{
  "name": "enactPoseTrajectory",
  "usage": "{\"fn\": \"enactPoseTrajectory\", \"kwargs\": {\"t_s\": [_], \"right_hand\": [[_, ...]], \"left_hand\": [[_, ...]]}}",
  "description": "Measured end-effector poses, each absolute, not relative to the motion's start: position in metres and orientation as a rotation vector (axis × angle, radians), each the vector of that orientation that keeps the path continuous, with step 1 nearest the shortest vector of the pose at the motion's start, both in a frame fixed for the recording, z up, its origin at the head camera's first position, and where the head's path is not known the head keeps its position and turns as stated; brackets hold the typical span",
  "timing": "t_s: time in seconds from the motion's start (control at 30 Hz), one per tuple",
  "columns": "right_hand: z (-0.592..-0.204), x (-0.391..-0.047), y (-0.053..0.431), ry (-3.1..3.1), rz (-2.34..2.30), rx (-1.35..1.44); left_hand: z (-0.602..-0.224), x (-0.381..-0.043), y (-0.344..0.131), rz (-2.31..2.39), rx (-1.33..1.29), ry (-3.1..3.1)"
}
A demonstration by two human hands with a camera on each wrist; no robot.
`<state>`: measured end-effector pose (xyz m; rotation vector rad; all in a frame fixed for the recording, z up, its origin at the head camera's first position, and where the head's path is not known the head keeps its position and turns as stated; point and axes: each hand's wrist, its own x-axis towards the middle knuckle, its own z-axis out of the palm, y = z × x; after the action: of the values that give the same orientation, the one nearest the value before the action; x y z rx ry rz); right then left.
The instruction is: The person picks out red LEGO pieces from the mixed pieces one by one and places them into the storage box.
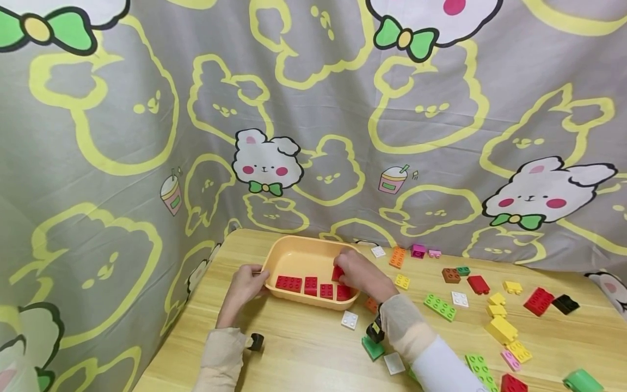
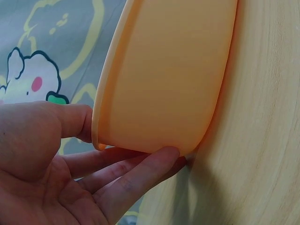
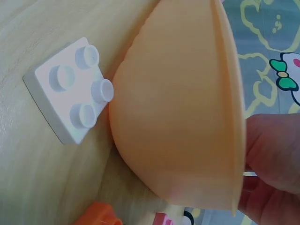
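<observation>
An orange-yellow plastic basin (image 1: 303, 257) stands on the table, with several red toy bricks (image 1: 289, 283) along its near side. My left hand (image 1: 249, 283) grips the basin's left end. In the left wrist view the thumb lies at the rim, and fingers (image 2: 140, 180) reach below the wall (image 2: 164, 84). Over the basin's right end, my right hand (image 1: 360, 270) pinches a red brick (image 1: 336, 273) inside the rim. The right wrist view shows only part of that hand (image 3: 274, 164); the basin's wall (image 3: 183, 108) hides its fingertips and the brick.
Close outside the basin lies a white brick (image 3: 70, 89). Loose bricks spread over the table's right half, among them a lime one (image 1: 440, 307), a yellow one (image 1: 502, 330) and a black one (image 1: 566, 304). A patterned curtain (image 1: 343, 109) hangs behind and at left.
</observation>
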<state>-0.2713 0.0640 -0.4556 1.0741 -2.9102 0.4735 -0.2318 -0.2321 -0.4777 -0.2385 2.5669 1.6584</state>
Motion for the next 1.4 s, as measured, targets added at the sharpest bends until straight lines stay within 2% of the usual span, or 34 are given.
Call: {"fn": "enactPoseTrajectory", "kwargs": {"t_s": [0.43, 0.67, 0.97, 1.4], "right_hand": [[-0.464, -0.274, 0.059, -2.932, 0.429, 1.026], [-0.454, -0.268, 0.064, -2.947, 0.544, 0.970], [-0.420, -0.227, 0.093, -2.818, 0.677, 0.924], [-0.407, -0.166, 0.160, -2.751, 0.582, 0.783]], "left_hand": [[-0.476, -0.232, -0.232, 1.646, -0.246, 2.566], [-0.476, -0.231, -0.230, 1.643, -0.248, 2.567], [-0.475, -0.231, -0.232, 1.632, -0.239, 2.568], [-0.472, -0.230, -0.232, 1.625, -0.204, 2.587]]}}
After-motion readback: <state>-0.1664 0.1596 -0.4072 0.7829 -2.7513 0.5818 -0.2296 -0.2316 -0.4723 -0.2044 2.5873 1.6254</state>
